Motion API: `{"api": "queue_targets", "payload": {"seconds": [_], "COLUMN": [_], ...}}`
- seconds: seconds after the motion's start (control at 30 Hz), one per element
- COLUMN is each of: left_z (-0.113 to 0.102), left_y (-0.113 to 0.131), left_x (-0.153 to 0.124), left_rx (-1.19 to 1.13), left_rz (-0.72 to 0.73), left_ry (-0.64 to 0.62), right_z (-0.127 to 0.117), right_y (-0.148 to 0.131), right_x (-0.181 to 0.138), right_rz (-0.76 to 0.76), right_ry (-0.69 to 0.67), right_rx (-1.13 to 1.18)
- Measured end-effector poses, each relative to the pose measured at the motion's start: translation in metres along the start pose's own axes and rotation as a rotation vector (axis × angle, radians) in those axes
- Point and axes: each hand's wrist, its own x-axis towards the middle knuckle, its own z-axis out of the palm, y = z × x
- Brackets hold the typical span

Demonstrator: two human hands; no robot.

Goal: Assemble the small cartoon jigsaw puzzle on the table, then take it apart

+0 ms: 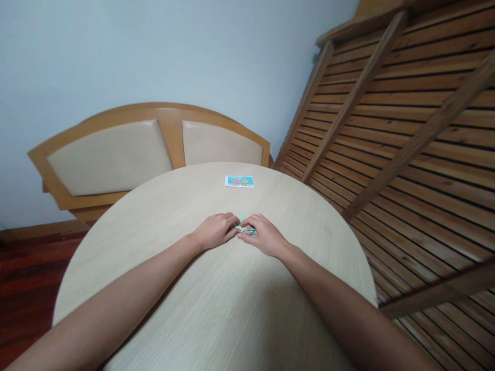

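Near the middle of the round table [181, 309], a small bunch of thin green-and-white pieces [249, 230] sits between my hands; their exact kind is too small to make out. My left hand [216, 230] comes in from the left, fingers curled against the bunch's left side. On the other side, my right hand [267, 237] has its thumb and fingers closed around the pieces. A bit of green [241, 217] shows just beyond the fingertips. Much of the bunch is hidden by my fingers.
Farther back on the tabletop lies a flat picture card [240, 181] with colourful cartoon figures on turquoise. A padded wooden headboard [166, 116] stands behind the table against a pale wall. Large slatted wooden panels [386, 134] lean along the right side. Dark reddish flooring [31, 278] shows at left.
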Motion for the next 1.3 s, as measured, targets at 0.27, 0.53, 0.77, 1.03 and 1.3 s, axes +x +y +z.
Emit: {"api": "queue_targets", "payload": {"seconds": [0.27,0.53,0.77,1.03,1.3], "left_z": [0.0,0.0,0.002,-0.029,-0.019], "left_y": [0.002,0.0,-0.005,-0.011,0.009], "left_x": [0.003,0.004,0.007,-0.013,-0.01], "left_rx": [-0.089,-0.342,-0.457,-0.283,-0.184], "left_rz": [-0.136,-0.33,-0.301,-0.19,-0.093], "left_ry": [0.102,0.287,0.223,-0.05,-0.145], "right_z": [0.001,-0.001,-0.037,-0.058,-0.045], "right_y": [-0.003,0.002,0.009,0.006,-0.007], "right_x": [0.001,0.005,-0.003,-0.021,-0.01], "right_rz": [0.145,0.156,0.14,0.17,0.102], "right_ry": [0.054,0.147,0.1,-0.182,-0.217], "right_rx": [-0.053,0.224,0.122,-0.114,0.071]}}
